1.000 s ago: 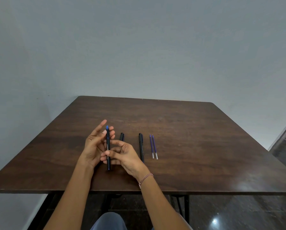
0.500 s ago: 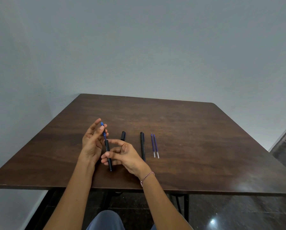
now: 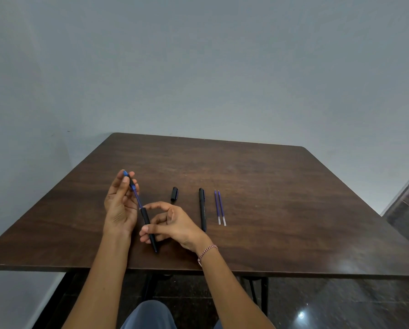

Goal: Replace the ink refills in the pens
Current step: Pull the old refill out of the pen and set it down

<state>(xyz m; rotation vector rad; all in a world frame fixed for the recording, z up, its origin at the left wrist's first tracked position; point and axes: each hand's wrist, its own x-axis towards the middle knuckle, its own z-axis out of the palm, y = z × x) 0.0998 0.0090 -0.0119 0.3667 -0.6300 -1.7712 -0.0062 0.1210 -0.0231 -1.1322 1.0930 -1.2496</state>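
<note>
Wood-grain table [image 3: 269,186] shines faintly; the black pen [image 3: 202,210] looks matt plastic.

Above the table [image 3: 281,181], the left hand [image 3: 120,207] pinches a blue refill [image 3: 138,200] drawn from the barrel [image 3: 147,218] gripped by the right hand [image 3: 175,225], with a cap [image 3: 174,194], pen [image 3: 202,210] and spare refills [image 3: 220,207] lying alongside.

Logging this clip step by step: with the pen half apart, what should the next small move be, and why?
Probably pull the left hand away from the right hand until the blue refill slides clear of the black barrel. Part of the refill shows between the hands, its lower end is inside the barrel, and two loose refills lie on the table.
</note>
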